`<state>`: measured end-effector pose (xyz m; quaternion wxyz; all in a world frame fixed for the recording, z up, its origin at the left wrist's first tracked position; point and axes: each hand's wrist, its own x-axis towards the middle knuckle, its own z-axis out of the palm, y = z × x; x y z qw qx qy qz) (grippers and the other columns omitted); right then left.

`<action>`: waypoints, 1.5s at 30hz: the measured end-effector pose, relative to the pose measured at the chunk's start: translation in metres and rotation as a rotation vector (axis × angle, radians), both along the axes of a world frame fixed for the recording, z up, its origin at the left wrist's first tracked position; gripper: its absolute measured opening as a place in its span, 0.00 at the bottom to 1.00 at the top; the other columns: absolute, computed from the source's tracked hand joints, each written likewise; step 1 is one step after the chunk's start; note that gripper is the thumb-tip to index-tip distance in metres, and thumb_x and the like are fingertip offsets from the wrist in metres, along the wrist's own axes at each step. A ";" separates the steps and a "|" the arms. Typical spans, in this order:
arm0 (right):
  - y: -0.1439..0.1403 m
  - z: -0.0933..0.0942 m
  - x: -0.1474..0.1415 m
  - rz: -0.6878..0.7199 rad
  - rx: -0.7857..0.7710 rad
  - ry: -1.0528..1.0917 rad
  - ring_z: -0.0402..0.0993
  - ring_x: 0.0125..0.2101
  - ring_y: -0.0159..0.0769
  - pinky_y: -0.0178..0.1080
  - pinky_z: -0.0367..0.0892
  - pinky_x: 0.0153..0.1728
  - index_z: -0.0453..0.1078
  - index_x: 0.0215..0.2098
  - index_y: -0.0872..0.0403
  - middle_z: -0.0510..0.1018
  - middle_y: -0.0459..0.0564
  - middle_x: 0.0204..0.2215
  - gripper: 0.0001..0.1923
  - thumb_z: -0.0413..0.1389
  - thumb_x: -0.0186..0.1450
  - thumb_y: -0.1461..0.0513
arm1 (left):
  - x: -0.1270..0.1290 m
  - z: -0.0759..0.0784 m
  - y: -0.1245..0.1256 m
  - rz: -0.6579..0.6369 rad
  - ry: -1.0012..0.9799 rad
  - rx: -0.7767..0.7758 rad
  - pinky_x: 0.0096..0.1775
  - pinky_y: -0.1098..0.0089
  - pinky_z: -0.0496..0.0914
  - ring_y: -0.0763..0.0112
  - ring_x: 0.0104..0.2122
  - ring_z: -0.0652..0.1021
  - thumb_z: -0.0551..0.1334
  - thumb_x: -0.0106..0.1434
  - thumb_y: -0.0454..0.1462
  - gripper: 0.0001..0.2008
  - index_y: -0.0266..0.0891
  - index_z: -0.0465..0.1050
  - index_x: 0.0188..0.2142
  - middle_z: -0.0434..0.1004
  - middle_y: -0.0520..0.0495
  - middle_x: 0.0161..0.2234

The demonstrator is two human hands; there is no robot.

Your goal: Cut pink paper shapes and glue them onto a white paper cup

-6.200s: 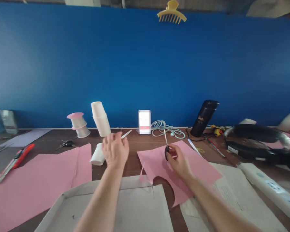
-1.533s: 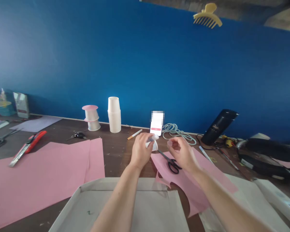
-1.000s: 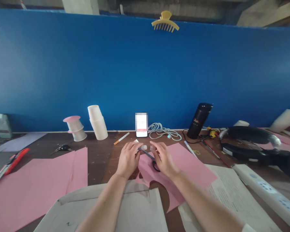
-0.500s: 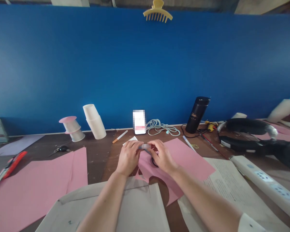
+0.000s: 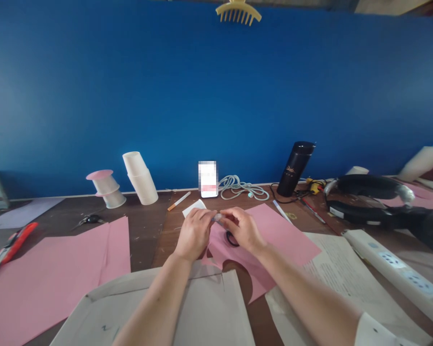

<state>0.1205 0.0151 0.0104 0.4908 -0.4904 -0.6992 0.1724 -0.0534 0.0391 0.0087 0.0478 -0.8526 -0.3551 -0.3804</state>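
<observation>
Both hands are raised over the middle of the desk, their fingertips nearly meeting. Between them is a small greyish, partly see-through piece (image 5: 217, 217), mostly covered by fingers, so its kind is unclear. My left hand (image 5: 195, 233) pinches its left end. My right hand (image 5: 243, 228) has thumb and fingers closed on its right end. Beneath the hands lies a pink paper sheet (image 5: 274, 235) with a curved cut along its near edge. A black ring, seemingly a scissors handle (image 5: 232, 239), shows under my right hand. A small white paper (image 5: 194, 207) lies just beyond my left hand.
A phone (image 5: 208, 180), white cable (image 5: 238, 188) and black flask (image 5: 296, 168) stand or lie along the blue wall. Stacked paper cups (image 5: 140, 178) and pink-topped cups (image 5: 108, 189) are at left. A red-handled cutter (image 5: 12, 247), pink sheets (image 5: 57, 269) and power strip (image 5: 397, 274) flank the hands.
My hands have drawn slightly closer together, and less of the small greyish piece shows between the fingers. The view has tilted down a little, and more of the small white paper is visible.
</observation>
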 end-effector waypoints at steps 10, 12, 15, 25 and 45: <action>0.003 -0.001 0.009 -0.102 0.087 -0.352 0.70 0.39 0.37 0.38 0.62 0.41 0.70 0.45 0.51 0.76 0.50 0.37 0.13 0.49 0.66 0.58 | 0.002 0.004 -0.003 0.048 0.048 0.028 0.48 0.61 0.63 0.61 0.48 0.69 0.51 0.65 0.34 0.17 0.41 0.67 0.52 0.71 0.43 0.50; 0.008 0.001 0.022 -0.277 0.056 -0.376 0.71 0.39 0.38 0.38 0.62 0.41 0.69 0.44 0.52 0.76 0.50 0.39 0.13 0.48 0.66 0.58 | -0.001 0.006 -0.002 0.142 0.020 0.046 0.49 0.60 0.62 0.59 0.50 0.68 0.52 0.64 0.34 0.18 0.41 0.66 0.53 0.69 0.43 0.52; 0.018 0.004 0.049 -0.572 -0.102 -0.396 0.71 0.37 0.40 0.39 0.61 0.37 0.69 0.43 0.50 0.77 0.49 0.37 0.13 0.47 0.65 0.56 | -0.007 0.011 -0.002 0.320 0.002 -0.007 0.43 0.62 0.65 0.59 0.44 0.72 0.52 0.64 0.36 0.14 0.41 0.71 0.46 0.74 0.43 0.45; 0.027 0.000 0.085 -0.800 -0.471 -0.380 0.72 0.40 0.47 0.44 0.63 0.36 0.62 0.44 0.49 0.77 0.50 0.39 0.14 0.47 0.63 0.53 | -0.004 0.018 -0.008 0.454 0.197 -0.547 0.28 0.68 0.62 0.62 0.30 0.75 0.50 0.62 0.45 0.15 0.44 0.72 0.29 0.77 0.47 0.30; -0.008 0.023 0.019 -0.225 -0.502 -0.814 0.70 0.45 0.45 0.41 0.61 0.40 0.66 0.49 0.52 0.73 0.56 0.46 0.19 0.53 0.59 0.59 | 0.004 -0.009 0.010 0.378 -0.441 -1.002 0.40 0.68 0.67 0.61 0.40 0.76 0.65 0.48 0.39 0.29 0.33 0.65 0.50 0.76 0.38 0.42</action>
